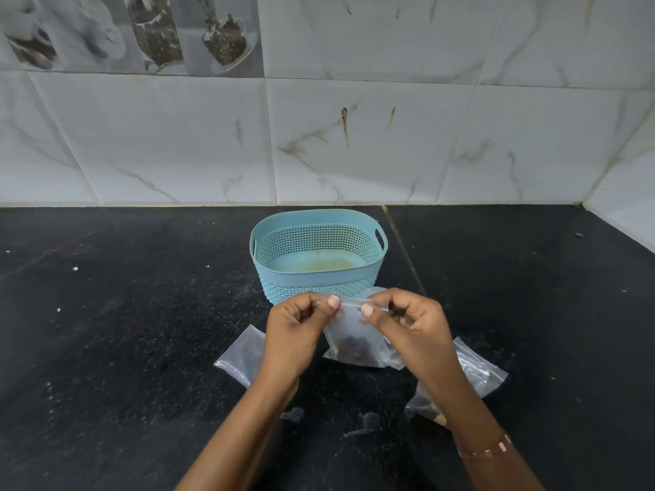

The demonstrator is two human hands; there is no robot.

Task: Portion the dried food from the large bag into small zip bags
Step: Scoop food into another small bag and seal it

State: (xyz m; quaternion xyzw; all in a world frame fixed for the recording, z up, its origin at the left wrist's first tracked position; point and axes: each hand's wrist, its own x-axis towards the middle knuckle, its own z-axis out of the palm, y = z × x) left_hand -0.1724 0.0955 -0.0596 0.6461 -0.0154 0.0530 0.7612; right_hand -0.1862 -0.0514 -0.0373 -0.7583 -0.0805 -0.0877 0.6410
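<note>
Nearest, at six o'clock, two forearms rose toward centre; a bracelet (485, 450) circled the right wrist. Held a small zip bag (354, 340) upright above the black counter (124, 331), just in front of the blue basket (317, 253) at twelve o'clock. Left hand (296, 329) pinched the zip strip at its left end, thumb on top; right hand (407, 324) pinched the right end likewise. Showed dark dried food pooled in the bag's bottom. Lay flat at nine o'clock an empty-looking bag (241, 356); at four o'clock, another bag (475, 370), partly under the right arm. Judged to be sealing. Best done by keeping the strip taut, pressing from one end across, and checking for no gap before setting down.
</note>
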